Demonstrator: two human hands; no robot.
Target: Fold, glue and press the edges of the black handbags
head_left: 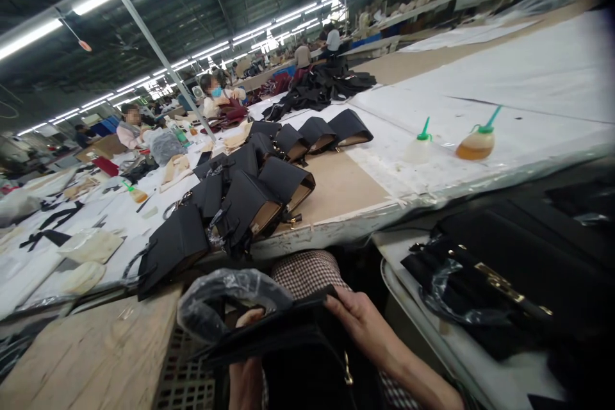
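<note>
Across my lap lies a black handbag (288, 339) with a gold zip pull and a carrying handle (230, 288) wrapped in clear plastic. My right hand (358, 314) grips the bag's upper right edge, fingers on top of the panel. On the left, my left hand (247, 359) is wrapped round the bag's side near the handle, partly covered by the bag. Just ahead, several black handbags (250, 198) lie in a cluster along the table's near edge.
Two glue bottles with green spouts, one pale (419, 147) and one amber (476, 141), stand on the white-covered table (538, 77). To my right, more black bags (500, 269) lie on a tray. A wooden board (96, 359) is at my left. Co-workers sit farther back.
</note>
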